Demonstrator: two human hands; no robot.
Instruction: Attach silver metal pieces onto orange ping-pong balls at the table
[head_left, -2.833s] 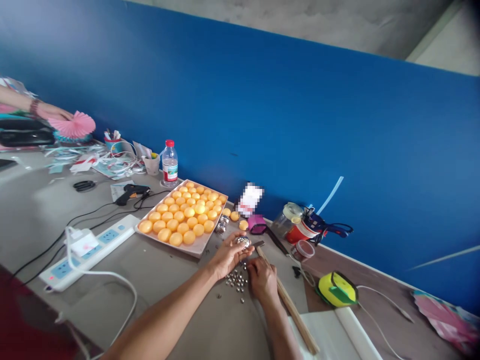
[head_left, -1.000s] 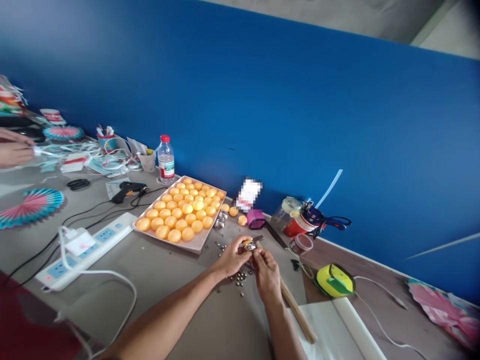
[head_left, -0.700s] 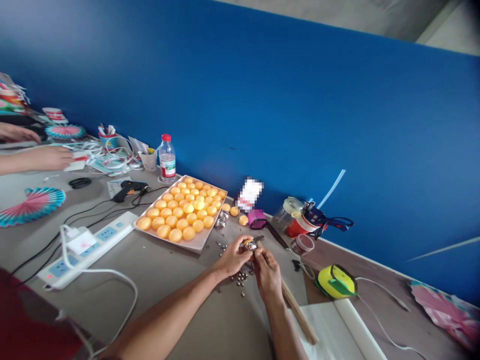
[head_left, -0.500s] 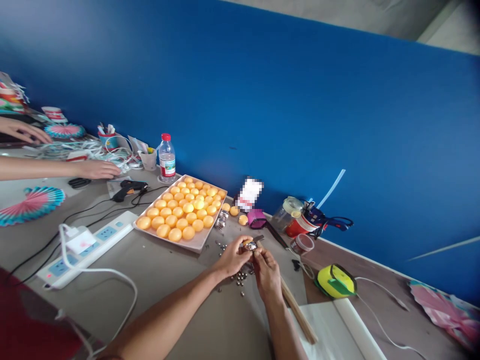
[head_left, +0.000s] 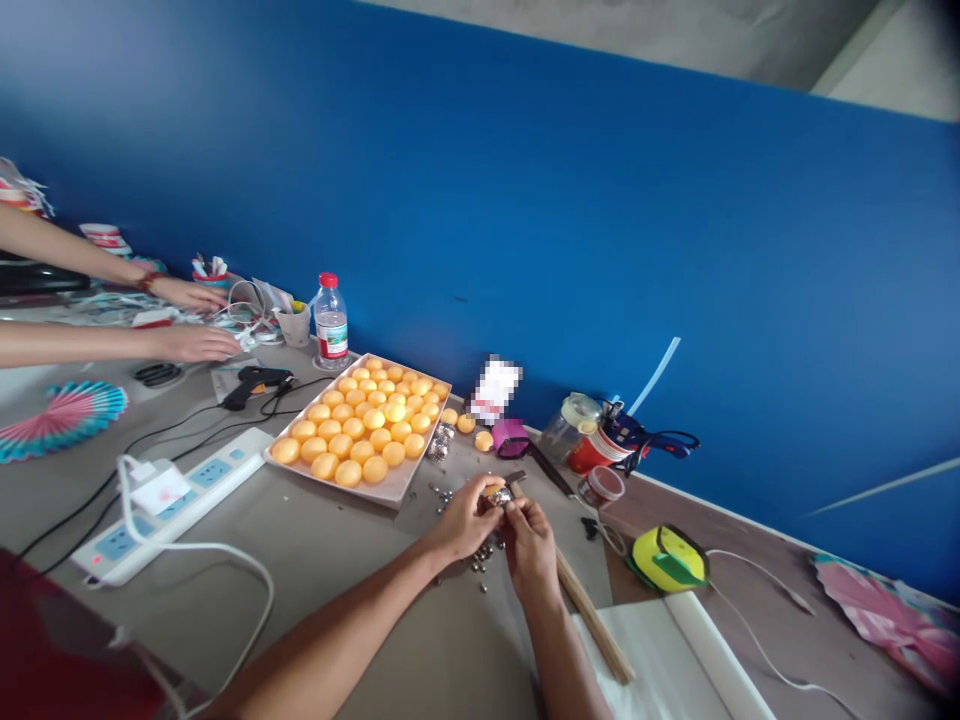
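Note:
My left hand [head_left: 465, 520] is curled round a small orange ball partly covered in silver studs [head_left: 495, 494], held just above the grey table [head_left: 337, 570]. My right hand [head_left: 531, 545] pinches at the ball's right side, fingertips pressed together on a tiny piece I cannot make out. Loose silver studs [head_left: 480, 560] lie scattered on the table under both hands. A tray of several plain orange balls [head_left: 364, 428] sits to the left of my hands. A few loose orange balls [head_left: 466, 424] and studded silver balls [head_left: 439, 445] lie beside the tray.
A white power strip [head_left: 169, 495] with cables, a black glue gun [head_left: 251, 382], and a water bottle [head_left: 330, 322] are to the left. Another person's hands [head_left: 191, 342] reach in at far left near paper fans [head_left: 60, 415]. A wooden stick [head_left: 592, 620], yellow device [head_left: 667, 560] and jars [head_left: 585, 435] sit right.
My right hand rose from the loose studs to the ball, and both hands now pinch it. The other person's hands moved toward the glue gun side.

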